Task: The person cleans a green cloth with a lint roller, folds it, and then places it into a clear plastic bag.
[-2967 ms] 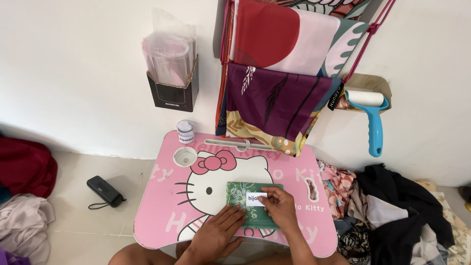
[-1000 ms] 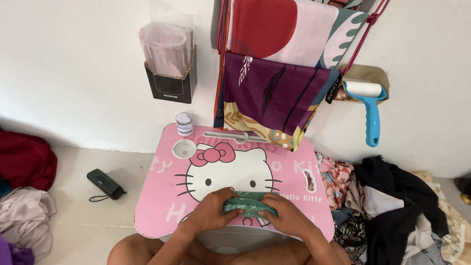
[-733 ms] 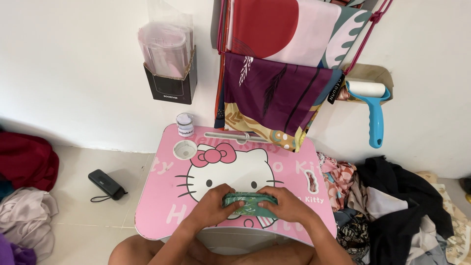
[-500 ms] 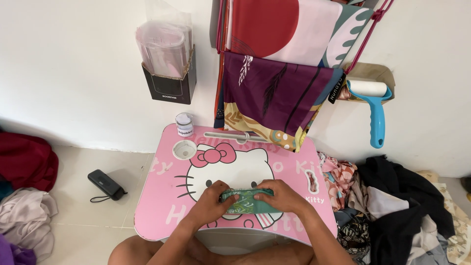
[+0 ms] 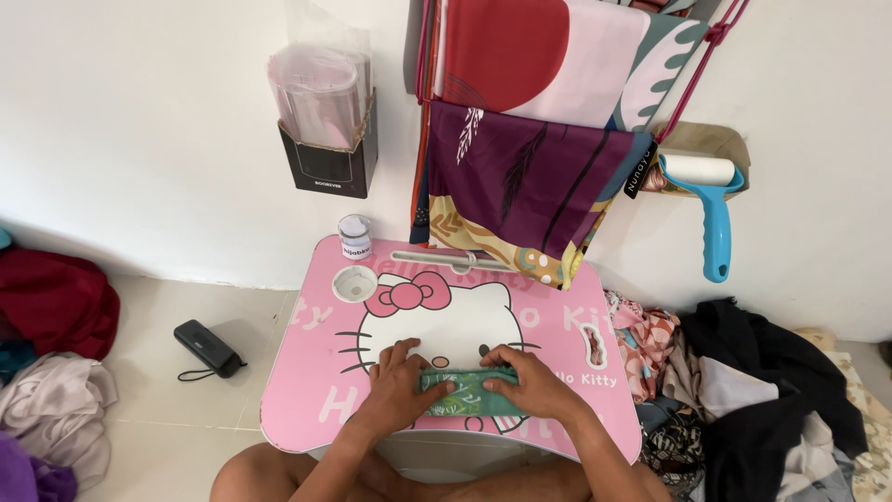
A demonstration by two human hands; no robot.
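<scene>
**Both hands pressing a folded green cloth**

We see a pink cartoon-cat lap table (image 5: pixel 316 390) against a white wall, patterned fabrics (image 5: pixel 530 177) hanging above it. On the table's near edge lies a small folded green patterned cloth (image 5: pixel 469 398). Our left hand (image 5: pixel 400 395) grips its left end and our right hand (image 5: pixel 530 386) its right end, fingers curled over the top edge. A small clear lidded jar (image 5: pixel 354 237) stands at the table's far corner.

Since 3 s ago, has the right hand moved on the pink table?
Yes. The right hand has come nearer the person, toward the pink cartoon-cat table front edge, pressing the folded green patterned cloth.
</scene>
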